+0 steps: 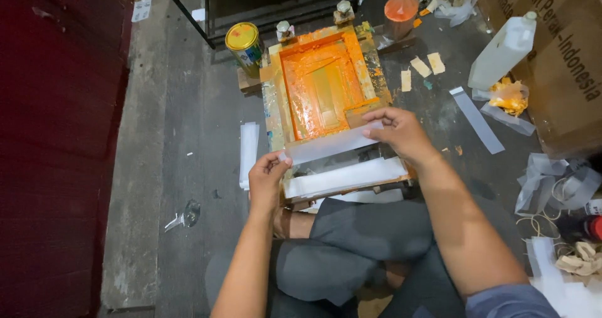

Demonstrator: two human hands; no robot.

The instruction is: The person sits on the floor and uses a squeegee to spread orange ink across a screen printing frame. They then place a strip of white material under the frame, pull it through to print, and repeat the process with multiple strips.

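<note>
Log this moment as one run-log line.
left hand: holds plastic strip end | right hand: holds other end | strip over orange screen frame

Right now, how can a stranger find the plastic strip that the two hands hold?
Find the orange-stained printing frame on the floor. At its near edge, the left hand and right hand stretch one clear strip between them. Unlike the stack of strips lying below it, this one is single and lifted.

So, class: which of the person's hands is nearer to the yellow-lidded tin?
Left. The left hand pinches the plastic strip below the yellow-lidded tin, on the tin's side of the orange frame. The right hand holds the strip's far end, across the frame.
</note>
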